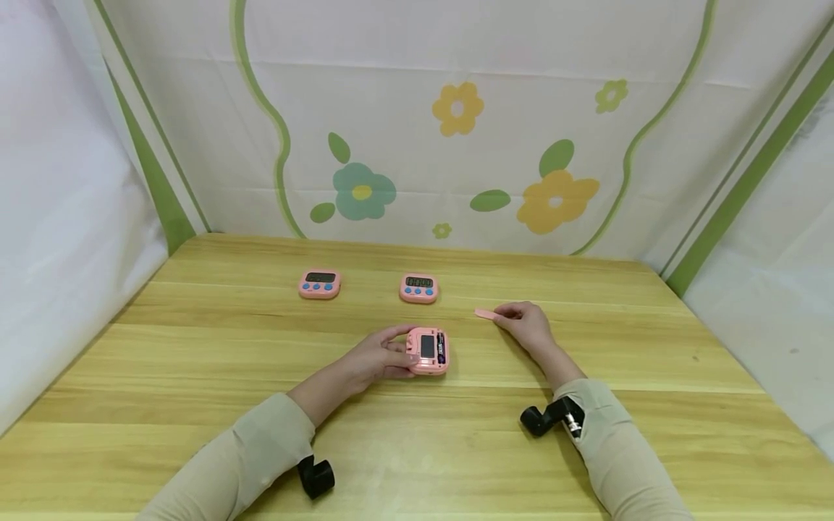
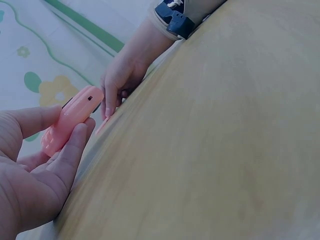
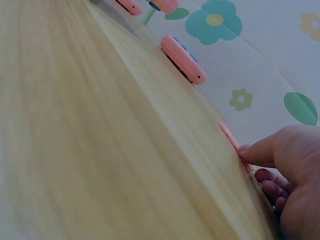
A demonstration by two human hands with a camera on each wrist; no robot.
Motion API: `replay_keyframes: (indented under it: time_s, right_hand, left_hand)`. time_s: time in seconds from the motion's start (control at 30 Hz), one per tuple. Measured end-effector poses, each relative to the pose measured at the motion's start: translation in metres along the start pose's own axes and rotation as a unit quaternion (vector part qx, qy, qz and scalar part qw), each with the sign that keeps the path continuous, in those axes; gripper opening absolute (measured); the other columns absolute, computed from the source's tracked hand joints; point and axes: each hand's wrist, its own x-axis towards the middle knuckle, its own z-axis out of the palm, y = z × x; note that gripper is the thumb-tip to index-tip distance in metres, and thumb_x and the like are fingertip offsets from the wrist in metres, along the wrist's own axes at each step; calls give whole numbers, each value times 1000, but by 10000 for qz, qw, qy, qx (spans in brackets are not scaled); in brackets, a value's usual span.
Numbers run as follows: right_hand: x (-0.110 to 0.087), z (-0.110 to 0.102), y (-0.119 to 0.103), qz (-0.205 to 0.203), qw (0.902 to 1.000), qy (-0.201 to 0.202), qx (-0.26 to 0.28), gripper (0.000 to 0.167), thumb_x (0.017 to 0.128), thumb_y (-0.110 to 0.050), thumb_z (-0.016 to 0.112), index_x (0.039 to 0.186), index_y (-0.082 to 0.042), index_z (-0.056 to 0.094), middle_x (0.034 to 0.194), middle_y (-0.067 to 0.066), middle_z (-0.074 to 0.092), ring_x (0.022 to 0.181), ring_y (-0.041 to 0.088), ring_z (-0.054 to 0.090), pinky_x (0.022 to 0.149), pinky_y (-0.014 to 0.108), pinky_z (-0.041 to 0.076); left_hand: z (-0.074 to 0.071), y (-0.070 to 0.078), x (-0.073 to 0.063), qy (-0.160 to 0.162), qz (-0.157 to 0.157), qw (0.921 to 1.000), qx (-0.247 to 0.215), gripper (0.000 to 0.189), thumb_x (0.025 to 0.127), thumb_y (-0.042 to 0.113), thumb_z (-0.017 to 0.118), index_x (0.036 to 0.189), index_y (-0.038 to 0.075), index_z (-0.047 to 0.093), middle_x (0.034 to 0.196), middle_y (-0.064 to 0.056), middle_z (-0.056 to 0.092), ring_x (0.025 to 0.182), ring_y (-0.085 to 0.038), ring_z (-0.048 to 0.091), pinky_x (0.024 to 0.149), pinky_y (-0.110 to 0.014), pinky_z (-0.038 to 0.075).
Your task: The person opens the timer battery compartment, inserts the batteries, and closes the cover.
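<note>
My left hand (image 1: 374, 358) grips a pink digital timer (image 1: 414, 367) by its left side, with the timer's back turned up. An uncovered slot on that back shows a dark battery (image 1: 441, 349). In the left wrist view the same timer (image 2: 75, 117) sits edge-on between thumb and fingers, raised off the wooden table. To the right, my right hand (image 1: 529, 331) pinches a thin flat pink cover (image 1: 484, 313) between thumb and finger, low at the tabletop. The right wrist view shows the cover (image 3: 229, 136) poking out past the thumb.
Two more pink timers with blue buttons lie face up farther back: a left one (image 1: 319, 285) and a middle one (image 1: 419, 289). A white flowered cloth (image 1: 391, 94) hangs behind the wooden table (image 1: 456, 449). Black wrist cameras sit on both sleeves.
</note>
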Motion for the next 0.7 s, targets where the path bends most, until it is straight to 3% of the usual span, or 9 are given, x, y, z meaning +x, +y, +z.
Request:
replay_keyframes:
  time_s: [0.5, 0.7]
  right_hand:
    - [-2, 3, -1, -60, 9998, 33, 166, 17, 79, -11, 63, 91, 1, 59, 81, 11, 55, 70, 21, 47, 61, 29, 41]
    - [-1, 4, -3, -100, 9995, 22, 312, 19, 80, -9, 61, 95, 1, 57, 79, 10, 54, 70, 20, 47, 63, 29, 41]
  left_hand:
    - [0, -1, -1, 12, -19, 10000, 18, 61, 77, -5, 58, 132, 4, 32, 93, -17, 57, 76, -22, 59, 73, -34, 49]
    - [-1, 0, -2, 21, -34, 10000, 20, 61, 78, -5, 58, 132, 5, 32, 95, -17, 57, 78, -22, 59, 74, -34, 49]
